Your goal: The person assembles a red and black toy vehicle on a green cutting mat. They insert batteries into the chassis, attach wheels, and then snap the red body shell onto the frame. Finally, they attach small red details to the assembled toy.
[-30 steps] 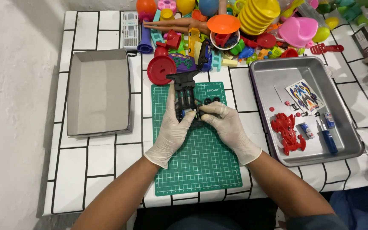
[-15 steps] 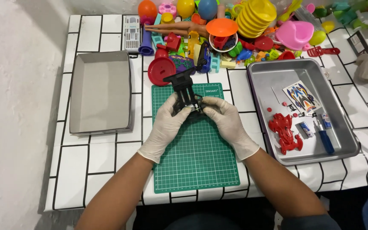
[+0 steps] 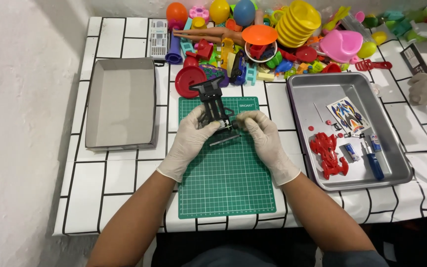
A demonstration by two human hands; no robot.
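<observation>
Holding a black plastic toy-car chassis [image 3: 214, 106] above the green gridded cutting mat [image 3: 226, 173] on the tiled desk [image 3: 119, 173], the gloved left hand [image 3: 190, 141] closes its grip round the frame's lower end. The gloved right hand [image 3: 263, 138] pinches the same end from the other side, fingers curled tight. A red plastic car body [image 3: 328, 154] lies in the metal tray [image 3: 322, 89] well to the right.

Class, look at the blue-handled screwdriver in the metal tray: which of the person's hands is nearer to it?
Right. The right hand is over the green mat, on the side toward the tray holding the blue-handled screwdriver; the left hand lies farther left, beyond the black toy chassis.
</observation>
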